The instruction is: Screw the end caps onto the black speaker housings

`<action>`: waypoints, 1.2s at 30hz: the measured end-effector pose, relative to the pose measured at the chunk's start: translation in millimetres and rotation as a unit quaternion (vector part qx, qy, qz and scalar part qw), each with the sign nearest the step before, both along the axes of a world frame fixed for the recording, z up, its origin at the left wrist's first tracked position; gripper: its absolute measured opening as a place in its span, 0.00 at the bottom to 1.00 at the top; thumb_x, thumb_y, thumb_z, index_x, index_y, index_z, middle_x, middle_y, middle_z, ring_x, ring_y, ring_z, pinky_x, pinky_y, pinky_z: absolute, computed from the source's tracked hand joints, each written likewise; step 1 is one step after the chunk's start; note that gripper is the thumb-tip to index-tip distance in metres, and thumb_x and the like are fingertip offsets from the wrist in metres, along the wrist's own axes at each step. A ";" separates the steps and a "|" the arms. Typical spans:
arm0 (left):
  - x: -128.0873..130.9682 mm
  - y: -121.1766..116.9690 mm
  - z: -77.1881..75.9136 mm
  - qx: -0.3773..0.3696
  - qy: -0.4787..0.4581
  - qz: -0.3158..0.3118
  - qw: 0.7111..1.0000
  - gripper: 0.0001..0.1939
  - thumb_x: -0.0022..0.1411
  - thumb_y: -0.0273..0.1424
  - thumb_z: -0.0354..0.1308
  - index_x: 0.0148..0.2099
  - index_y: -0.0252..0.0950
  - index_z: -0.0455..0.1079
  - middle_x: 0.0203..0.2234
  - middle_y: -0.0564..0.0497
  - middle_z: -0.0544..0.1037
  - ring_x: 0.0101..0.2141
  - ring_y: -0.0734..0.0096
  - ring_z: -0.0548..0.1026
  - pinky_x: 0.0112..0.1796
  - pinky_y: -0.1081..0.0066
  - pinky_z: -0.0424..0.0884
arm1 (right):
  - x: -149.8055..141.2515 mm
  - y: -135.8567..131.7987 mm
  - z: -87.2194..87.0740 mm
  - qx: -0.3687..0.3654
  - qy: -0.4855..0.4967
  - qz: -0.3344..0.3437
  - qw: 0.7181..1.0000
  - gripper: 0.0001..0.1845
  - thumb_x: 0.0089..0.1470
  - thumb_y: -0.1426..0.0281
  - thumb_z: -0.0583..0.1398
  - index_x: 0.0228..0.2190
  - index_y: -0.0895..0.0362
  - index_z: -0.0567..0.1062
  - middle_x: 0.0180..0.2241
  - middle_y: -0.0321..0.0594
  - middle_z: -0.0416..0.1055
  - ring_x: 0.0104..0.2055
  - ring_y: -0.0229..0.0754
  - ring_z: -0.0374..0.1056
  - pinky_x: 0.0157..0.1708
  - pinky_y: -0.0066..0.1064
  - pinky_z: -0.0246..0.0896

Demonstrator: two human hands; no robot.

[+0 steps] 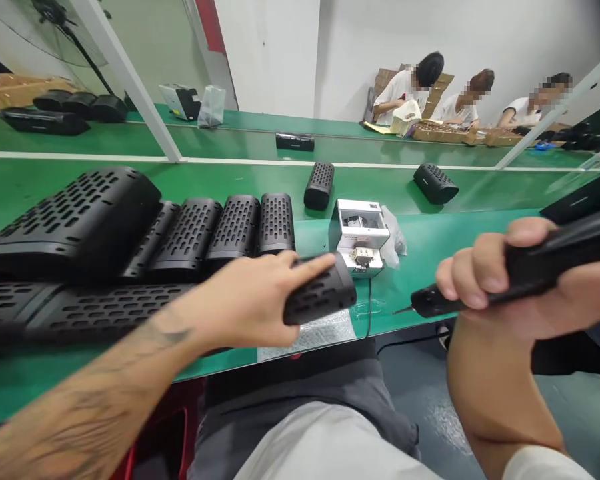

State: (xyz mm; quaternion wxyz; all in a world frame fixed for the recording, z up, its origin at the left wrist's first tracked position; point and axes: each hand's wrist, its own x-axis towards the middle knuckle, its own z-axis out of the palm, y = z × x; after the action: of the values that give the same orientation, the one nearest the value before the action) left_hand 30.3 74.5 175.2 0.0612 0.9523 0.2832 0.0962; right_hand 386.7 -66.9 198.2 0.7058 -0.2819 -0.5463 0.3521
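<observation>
My left hand (267,297) is closed over a black perforated speaker housing (325,293), its index finger stretched along the top. The housing is above bubble wrap (325,333) at the table's front edge. In my right hand (490,273) is a black electric screwdriver (540,260), gripped round its body, with the thin bit pointing left toward the housing but apart from it. Behind the housing stands a small white screw feeder (363,237). More black speaker housings (235,227) are lined up and stacked on my left, some partly hidden by my forearm.
A green table (390,200) runs across, with single speakers (435,183) farther back. A clear plastic bag (393,237) lies right of the feeder, whose cable (370,307) hangs over the front edge. White frame posts (130,80) rise behind. Several people (410,87) work at the far side.
</observation>
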 end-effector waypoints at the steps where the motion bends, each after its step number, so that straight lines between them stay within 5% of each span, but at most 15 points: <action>1: 14.3 -8.8 -22.4 -0.022 0.035 -0.031 0.999 0.65 0.54 0.45 0.83 0.90 0.69 0.64 0.56 0.48 0.89 0.37 0.51 0.89 0.38 0.59 0.82 | -0.3 -7.9 4.0 -0.008 -0.013 0.017 1.000 0.19 0.64 0.45 0.82 0.47 0.43 0.96 0.19 0.29 0.73 0.11 0.37 0.60 0.14 0.38 0.65; 5: 38.9 -20.0 -92.9 -0.070 0.057 -0.051 0.995 0.64 0.55 0.37 0.82 0.91 0.64 0.66 0.55 0.42 0.87 0.37 0.46 0.87 0.41 0.54 0.82 | -25.8 -14.2 -11.5 -0.006 -0.001 0.031 1.000 0.20 0.68 0.43 0.79 0.48 0.43 0.94 0.21 0.29 0.75 0.13 0.38 0.64 0.18 0.37 0.73; 8: 34.3 -23.1 -111.9 -0.057 0.012 -0.032 0.998 0.61 0.59 0.34 0.81 0.90 0.65 0.66 0.61 0.39 0.85 0.48 0.39 0.88 0.51 0.48 0.84 | -51.4 -3.1 -37.0 0.008 0.010 0.038 0.999 0.21 0.68 0.45 0.80 0.48 0.46 0.90 0.23 0.29 0.77 0.16 0.39 0.69 0.22 0.37 0.78; 12: 30.9 -30.2 -109.6 -0.059 0.000 -0.021 0.998 0.58 0.61 0.33 0.80 0.89 0.63 0.69 0.64 0.38 0.84 0.55 0.36 0.87 0.56 0.44 0.84 | -69.9 12.1 -59.2 0.018 -0.016 0.044 0.999 0.23 0.67 0.45 0.81 0.47 0.48 0.88 0.24 0.29 0.80 0.16 0.41 0.73 0.23 0.36 0.79; 18: 35.5 -31.4 -105.9 -0.054 0.020 -0.016 0.998 0.59 0.60 0.36 0.81 0.90 0.62 0.67 0.65 0.37 0.84 0.53 0.37 0.86 0.55 0.45 0.84 | -83.0 25.4 -74.2 -0.008 -0.005 -0.016 1.000 0.27 0.61 0.43 0.84 0.42 0.49 0.85 0.21 0.28 0.79 0.14 0.39 0.70 0.19 0.33 0.75; 29: 35.9 -26.8 -106.2 -0.065 0.019 -0.022 0.997 0.60 0.60 0.37 0.81 0.90 0.62 0.66 0.64 0.38 0.84 0.53 0.38 0.86 0.54 0.47 0.84 | -80.7 24.3 -61.9 0.023 -0.057 0.034 0.998 0.18 0.69 0.47 0.80 0.43 0.46 0.89 0.21 0.31 0.78 0.14 0.41 0.69 0.18 0.35 0.73; 36: 39.7 -25.4 -89.0 -0.094 0.089 -0.025 0.991 0.60 0.66 0.40 0.79 0.93 0.59 0.59 0.69 0.38 0.81 0.59 0.40 0.85 0.56 0.51 0.81 | -78.5 30.6 -83.2 0.072 -0.078 0.083 0.991 0.22 0.71 0.48 0.79 0.53 0.49 0.89 0.25 0.31 0.79 0.17 0.40 0.70 0.20 0.35 0.73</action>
State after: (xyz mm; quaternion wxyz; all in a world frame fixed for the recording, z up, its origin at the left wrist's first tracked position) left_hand 70.1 49.2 86.2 0.1278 0.9538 0.2712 -0.0173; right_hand 308.2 -36.3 115.0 0.6479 -0.2108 -0.6448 0.3466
